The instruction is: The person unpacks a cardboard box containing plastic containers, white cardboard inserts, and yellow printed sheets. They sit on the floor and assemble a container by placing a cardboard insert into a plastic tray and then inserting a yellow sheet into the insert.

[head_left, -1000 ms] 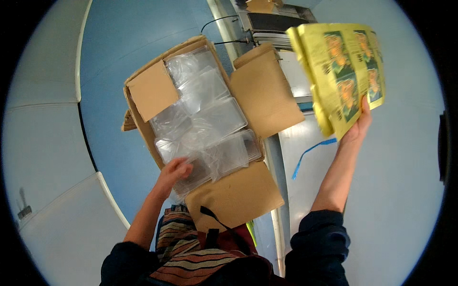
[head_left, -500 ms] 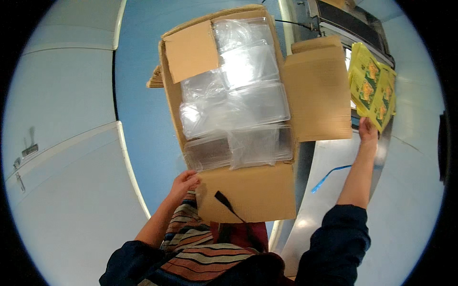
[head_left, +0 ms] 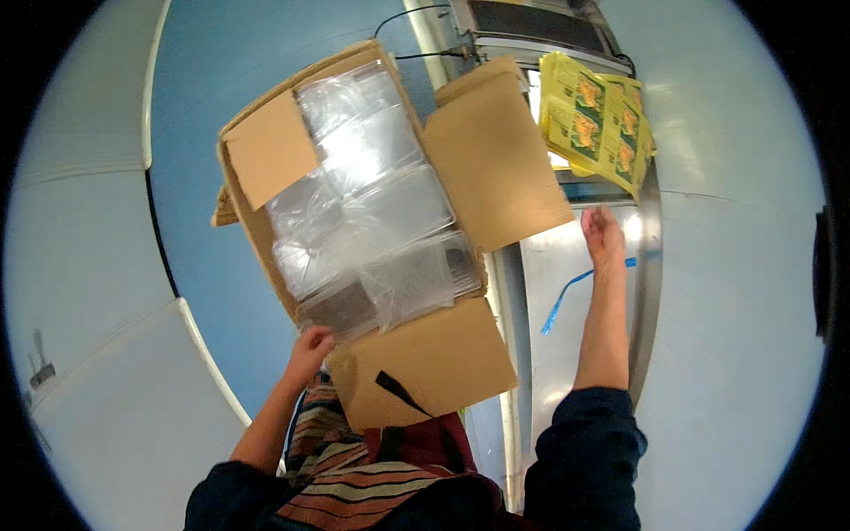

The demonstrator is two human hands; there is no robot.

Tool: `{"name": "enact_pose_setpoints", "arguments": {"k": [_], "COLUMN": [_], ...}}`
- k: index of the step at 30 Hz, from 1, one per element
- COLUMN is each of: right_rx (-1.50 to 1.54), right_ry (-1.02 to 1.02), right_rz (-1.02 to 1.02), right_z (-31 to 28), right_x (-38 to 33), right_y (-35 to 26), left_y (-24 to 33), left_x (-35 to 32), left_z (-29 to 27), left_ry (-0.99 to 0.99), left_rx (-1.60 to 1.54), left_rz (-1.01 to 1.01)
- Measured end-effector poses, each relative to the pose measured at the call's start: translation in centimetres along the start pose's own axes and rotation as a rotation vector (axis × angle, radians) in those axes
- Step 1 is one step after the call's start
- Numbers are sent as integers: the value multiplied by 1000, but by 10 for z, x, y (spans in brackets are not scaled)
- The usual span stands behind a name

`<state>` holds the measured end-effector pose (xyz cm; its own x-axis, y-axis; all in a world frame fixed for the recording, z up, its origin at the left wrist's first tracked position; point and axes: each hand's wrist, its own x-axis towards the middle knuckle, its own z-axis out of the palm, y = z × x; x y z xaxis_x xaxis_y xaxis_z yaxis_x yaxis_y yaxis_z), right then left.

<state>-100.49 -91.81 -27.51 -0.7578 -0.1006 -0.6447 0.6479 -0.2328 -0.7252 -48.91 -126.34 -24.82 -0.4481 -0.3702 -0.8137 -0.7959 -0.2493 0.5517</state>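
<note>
Yellow packaging with green-and-orange picture labels lies just beyond the empty, loosely parted right hand. The left hand, grip unclear, is at the cardboard box of clear plastic containers

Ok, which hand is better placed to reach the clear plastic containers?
Likely the left hand: it's close beside the clear plastic containers; the right hand is off near the yellow packaging.
</note>
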Motion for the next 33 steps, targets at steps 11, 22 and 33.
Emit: {"name": "enact_pose_setpoints", "arguments": {"k": [11,22,33], "right_rx": [321,653,100], "right_ry": [163,-34,72], "right_rz": [-129,53,-35], "right_z": [22,57,15], "right_x": [110,139,105], "right_y": [-57,-95,-59], "left_y": [-75,-86,-81], "left_x": [-37,-33,-22], "left_z": [14,20,17], "left_ry": [227,229,240], "left_rx": [-174,-209,-10], "left_rz": [-337,-304,-379]}}
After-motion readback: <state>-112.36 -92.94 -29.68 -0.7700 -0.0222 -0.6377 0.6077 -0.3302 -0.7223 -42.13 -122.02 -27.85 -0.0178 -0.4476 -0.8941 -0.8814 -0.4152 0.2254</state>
